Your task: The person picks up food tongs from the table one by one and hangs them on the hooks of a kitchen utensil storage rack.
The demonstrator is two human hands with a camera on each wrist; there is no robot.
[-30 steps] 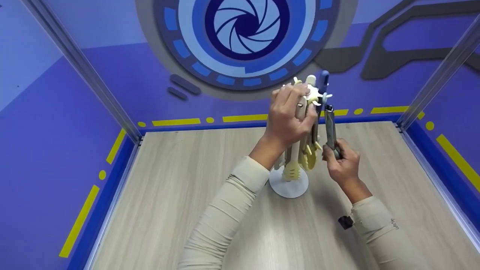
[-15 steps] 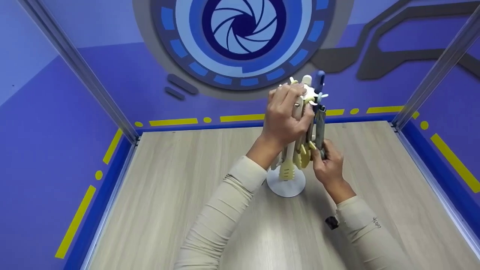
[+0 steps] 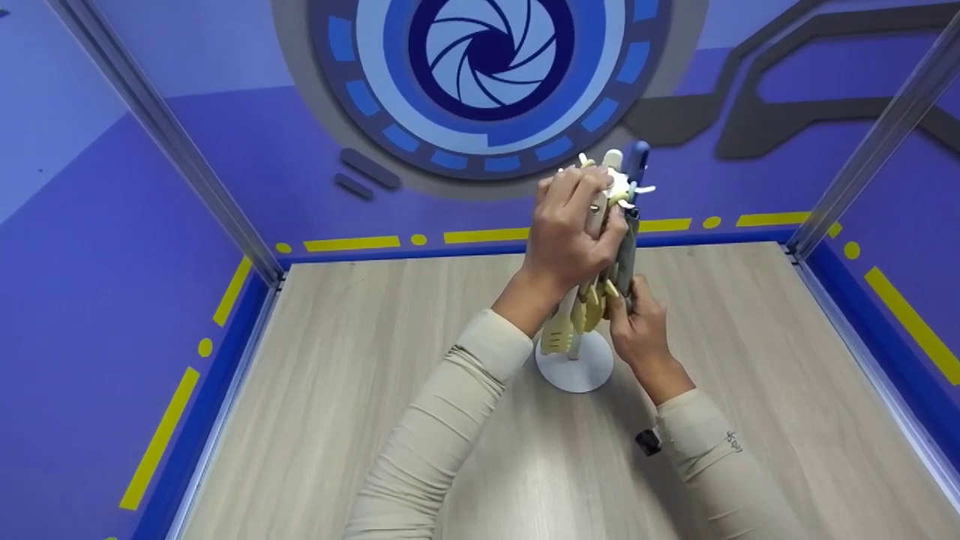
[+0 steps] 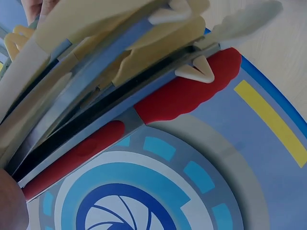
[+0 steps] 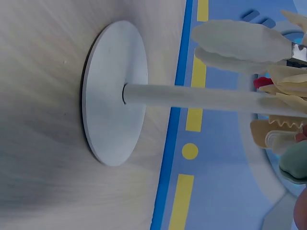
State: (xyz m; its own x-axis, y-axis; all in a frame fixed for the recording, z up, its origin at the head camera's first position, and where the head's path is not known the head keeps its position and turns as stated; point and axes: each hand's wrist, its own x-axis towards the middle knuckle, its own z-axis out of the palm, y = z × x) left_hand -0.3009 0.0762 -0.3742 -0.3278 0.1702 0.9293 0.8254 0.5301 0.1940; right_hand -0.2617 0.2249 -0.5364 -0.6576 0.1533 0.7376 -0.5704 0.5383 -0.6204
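A rack of kitchen tongs hangs on a white utensil stand with a round base and a thin post. My left hand grips the stand's top among the tong handles, thumb in front, fingers over the hub. My right hand holds grey-green tongs upright by their lower end, close against the rack's right side; their rounded green tip shows in the right wrist view. Yellowish tongs hang at the front. Red-tipped tongs hang there too, seen in the left wrist view.
A blue handle sticks up behind the hub. The wooden tabletop is enclosed by printed purple panels with metal corner posts. A small black piece is attached at my right sleeve.
My right hand has moved left, bringing the grey-green tongs in against the rack. The hanging tongs have swung round, the yellowish tips going left. My left hand stays at the top.
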